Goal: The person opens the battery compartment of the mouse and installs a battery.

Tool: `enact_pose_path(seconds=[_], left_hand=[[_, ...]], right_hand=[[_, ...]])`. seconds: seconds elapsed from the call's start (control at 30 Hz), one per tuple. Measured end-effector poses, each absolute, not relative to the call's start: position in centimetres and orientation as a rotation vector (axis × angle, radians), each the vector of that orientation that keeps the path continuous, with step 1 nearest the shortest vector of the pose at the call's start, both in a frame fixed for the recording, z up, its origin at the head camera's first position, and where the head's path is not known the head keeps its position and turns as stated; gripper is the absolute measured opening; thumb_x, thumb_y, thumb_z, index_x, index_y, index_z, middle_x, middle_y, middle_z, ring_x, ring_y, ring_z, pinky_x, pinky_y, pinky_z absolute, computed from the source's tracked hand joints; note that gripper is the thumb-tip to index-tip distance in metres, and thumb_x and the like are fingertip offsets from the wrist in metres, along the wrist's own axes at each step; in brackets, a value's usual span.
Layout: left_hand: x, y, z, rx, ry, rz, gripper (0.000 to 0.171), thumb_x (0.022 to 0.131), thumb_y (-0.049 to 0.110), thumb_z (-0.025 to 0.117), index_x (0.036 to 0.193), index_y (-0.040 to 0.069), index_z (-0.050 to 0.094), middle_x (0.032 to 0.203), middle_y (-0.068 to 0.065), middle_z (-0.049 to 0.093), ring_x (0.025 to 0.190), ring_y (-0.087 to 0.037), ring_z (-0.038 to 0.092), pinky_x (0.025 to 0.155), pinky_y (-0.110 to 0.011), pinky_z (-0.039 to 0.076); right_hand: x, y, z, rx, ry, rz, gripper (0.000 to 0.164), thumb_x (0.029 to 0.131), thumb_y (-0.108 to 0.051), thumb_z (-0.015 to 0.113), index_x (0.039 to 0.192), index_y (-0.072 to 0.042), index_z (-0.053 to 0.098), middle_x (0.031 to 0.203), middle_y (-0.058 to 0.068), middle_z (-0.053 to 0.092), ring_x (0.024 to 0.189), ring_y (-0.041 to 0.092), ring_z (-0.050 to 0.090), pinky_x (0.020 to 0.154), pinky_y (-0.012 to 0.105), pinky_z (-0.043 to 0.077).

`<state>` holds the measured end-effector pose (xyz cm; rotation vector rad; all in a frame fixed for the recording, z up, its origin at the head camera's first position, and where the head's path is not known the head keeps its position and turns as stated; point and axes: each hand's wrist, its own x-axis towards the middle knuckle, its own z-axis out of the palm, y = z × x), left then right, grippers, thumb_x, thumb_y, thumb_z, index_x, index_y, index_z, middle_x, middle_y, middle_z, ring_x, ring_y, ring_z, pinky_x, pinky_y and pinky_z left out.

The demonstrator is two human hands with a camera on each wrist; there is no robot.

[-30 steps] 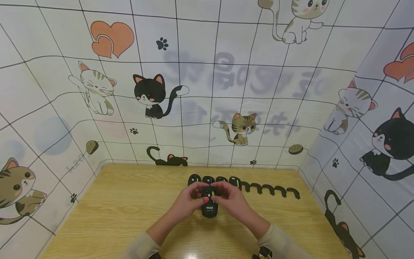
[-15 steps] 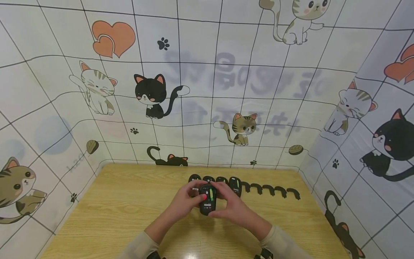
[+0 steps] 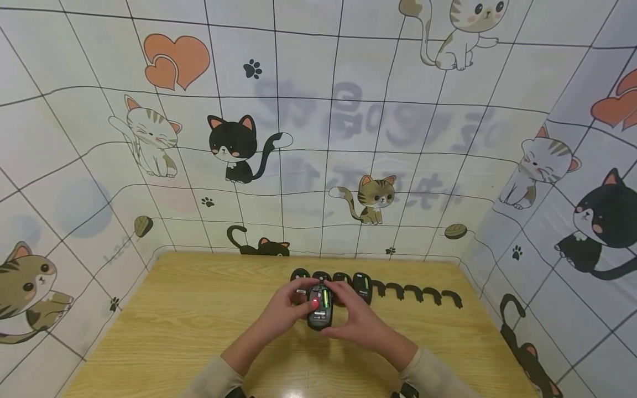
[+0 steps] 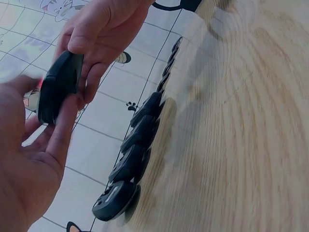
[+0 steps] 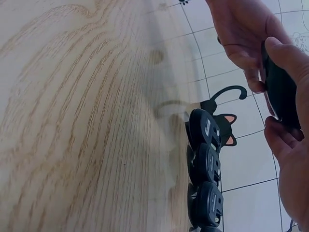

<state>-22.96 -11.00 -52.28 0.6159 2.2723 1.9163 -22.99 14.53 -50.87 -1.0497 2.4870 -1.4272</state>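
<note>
A black computer mouse (image 3: 320, 319), underside facing up, is held above the table between both hands. A green battery (image 3: 325, 299) shows in its open slot. My left hand (image 3: 283, 305) grips its left side, thumb on the underside, with a bright red glow at the thumb tip. My right hand (image 3: 362, 316) holds the opposite side, thumb at the lower right edge and fingers at the far end. In the left wrist view the mouse (image 4: 60, 87) is seen edge-on between the hands. The right wrist view shows its dark shell (image 5: 282, 94), partly covered by fingers.
Behind the hands, several more black mice (image 3: 362, 284) lie underside up in a row on the wooden table (image 3: 209, 315). Several curved black covers (image 3: 413, 291) continue the row to the right. A cat-printed cloth (image 3: 308, 121) rises at the back and sides.
My right thumb has moved from beside the battery to the mouse's lower right edge. The mouse has shifted slightly and tilted, uncovering the battery. The red spot at the left thumb looks brighter.
</note>
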Motion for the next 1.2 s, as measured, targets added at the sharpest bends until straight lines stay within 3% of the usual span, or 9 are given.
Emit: enact_pose_path(seconds=[0.13,0.23,0.33,0.57,0.87,1.03,1.2], left_hand=[[-22.7,-11.5,-51.9,0.704,2.342,1.787,0.073,0.096,0.021,0.09,0.16,0.022,0.055,0.146,-0.006,0.061,0.113,-0.025,0.069,0.094,-0.037,0.065],[-22.6,-11.9,-51.8,0.782,2.383,1.688,0.091,0.089,0.026,0.096,0.166,0.026,0.048,0.151,0.003,0.055,0.122,-0.023,0.067,0.107,-0.048,0.06],[-22.7,-12.3,-51.8,0.825,2.447,1.603,0.099,0.085,0.03,0.099,0.168,0.03,0.045,0.156,0.01,0.049,0.126,-0.022,0.064,0.112,-0.057,0.056],[-23.0,-13.5,-51.7,0.847,2.584,1.472,0.093,0.084,0.036,0.1,0.164,0.029,0.051,0.158,0.013,0.048,0.123,-0.018,0.063,0.107,-0.059,0.058],[-23.7,-15.8,-51.4,0.891,2.77,1.248,0.093,0.082,0.035,0.1,0.161,0.019,0.055,0.157,0.015,0.049,0.141,-0.015,0.058,0.119,-0.053,0.051],[-24.1,-16.9,-50.9,0.878,2.826,1.159,0.093,0.081,0.033,0.1,0.16,0.016,0.056,0.159,0.012,0.049,0.147,-0.018,0.053,0.121,-0.051,0.049],[-24.6,-17.8,-50.9,0.849,2.874,1.101,0.093,0.081,0.034,0.101,0.16,0.016,0.057,0.162,0.003,0.05,0.15,-0.025,0.052,0.122,-0.054,0.047]], right_hand=[[-23.3,14.5,-51.2,-1.032,2.501,-1.46,0.098,0.088,-0.033,0.097,0.168,-0.015,0.044,0.153,0.002,0.054,0.138,0.025,0.059,0.115,0.058,0.053],[-23.6,14.4,-51.3,-0.985,2.472,-1.497,0.095,0.087,-0.032,0.098,0.167,-0.022,0.047,0.152,-0.002,0.056,0.137,0.023,0.06,0.116,0.06,0.052],[-23.8,14.2,-51.3,-0.946,2.449,-1.509,0.093,0.086,-0.032,0.099,0.165,-0.029,0.05,0.149,-0.006,0.057,0.136,0.021,0.06,0.117,0.061,0.051],[-24.5,13.2,-51.5,-0.953,2.458,-1.459,0.091,0.087,-0.035,0.098,0.164,-0.028,0.05,0.148,-0.006,0.057,0.136,0.02,0.061,0.118,0.06,0.05],[-25.5,11.0,-50.9,-1.043,2.572,-1.236,0.1,0.087,-0.052,0.094,0.168,-0.016,0.047,0.15,-0.006,0.055,0.14,0.02,0.058,0.118,0.052,0.052],[-26.4,9.5,-50.9,-1.076,2.639,-1.126,0.102,0.086,-0.051,0.095,0.168,-0.012,0.046,0.15,-0.004,0.056,0.14,0.02,0.058,0.117,0.05,0.053],[-27.2,8.3,-51.0,-1.084,2.644,-1.092,0.102,0.087,-0.049,0.096,0.168,-0.015,0.045,0.151,-0.005,0.056,0.14,0.02,0.058,0.116,0.047,0.054]])
